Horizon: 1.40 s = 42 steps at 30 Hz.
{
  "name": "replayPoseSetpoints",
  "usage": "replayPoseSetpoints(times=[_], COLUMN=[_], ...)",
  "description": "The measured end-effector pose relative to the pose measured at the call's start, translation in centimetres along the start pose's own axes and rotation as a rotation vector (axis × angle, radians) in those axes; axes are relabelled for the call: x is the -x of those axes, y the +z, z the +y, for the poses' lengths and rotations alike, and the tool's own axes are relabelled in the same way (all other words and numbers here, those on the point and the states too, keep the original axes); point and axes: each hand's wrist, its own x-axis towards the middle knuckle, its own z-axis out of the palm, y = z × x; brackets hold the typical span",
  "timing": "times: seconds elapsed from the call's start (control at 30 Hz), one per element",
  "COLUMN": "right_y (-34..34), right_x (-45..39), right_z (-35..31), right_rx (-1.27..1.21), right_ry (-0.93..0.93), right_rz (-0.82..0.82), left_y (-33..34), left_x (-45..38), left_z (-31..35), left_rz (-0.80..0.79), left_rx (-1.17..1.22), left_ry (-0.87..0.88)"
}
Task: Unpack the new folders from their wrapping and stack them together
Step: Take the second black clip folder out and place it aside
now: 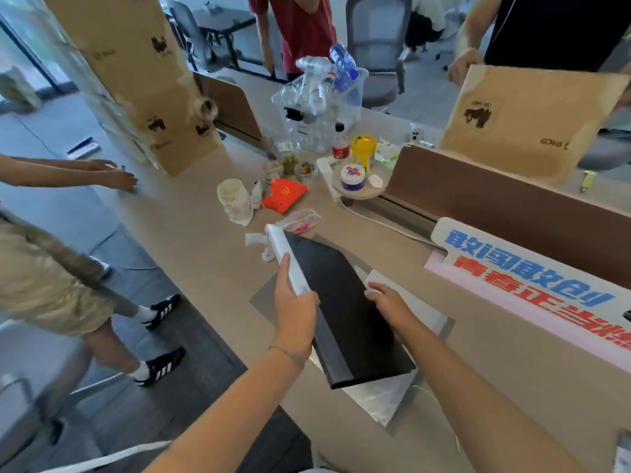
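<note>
A black folder (345,302) with a white spine label lies tilted over the desk, above a grey sheet and clear wrapping (379,401). My left hand (295,312) grips its left spine edge, thumb on the white label. On the folder's right edge rests my right hand (392,307), fingers curled round the edge. A white folder or sheet (386,279) shows partly beneath, to the right. Crumpled clear wrapping (257,242) lies beyond the folder's far end.
Cups, an orange fries box (285,196), jars, a bottle bin (321,107) and a brown divider (495,203) crowd the far desk. A slogan sign (526,285) stands at right. Cardboard boxes and other people stand around; someone's hands (117,177) rest on the desk at left.
</note>
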Motion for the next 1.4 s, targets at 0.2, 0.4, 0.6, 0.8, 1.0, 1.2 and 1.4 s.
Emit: replayPoseSetpoints(times=[0.2,0.4,0.6,0.8,1.0,1.2,1.4], right_y=[-2.0,-7.0,-12.3,-17.3,-22.0,-26.7,-29.8], right_x=[1.6,5.0,10.7,16.6,21.7,26.1,28.8], right_z=[-0.5,1.0,5.1,10.5,18.6,27.3,34.4], right_rx=[-0.247,-0.275,-0.303,-0.302,-0.247,-0.22,-0.264], right_ry=[-0.075,-0.177,-0.255,-0.148,-0.043,0.202,0.336], right_rz=[0.206,0.491,0.739,0.905,1.096,1.233,1.24], left_y=[-0.7,2.1,8.6,15.5,21.6,27.1,31.6], left_x=[0.7,1.4,3.4,8.1,14.1,21.2,26.3], left_z=[-0.9,-2.5,-4.4,-6.5,-10.8,-15.5,-19.8], left_rz=[-0.112,-0.237,-0.386,-0.541,-0.732,-0.931,-0.961], left_rx=[-0.096,-0.214,-0.232,-0.289,-0.358,-0.395,-0.612], left_ry=[0.152,0.287,0.244,0.243,0.247,0.086,0.063])
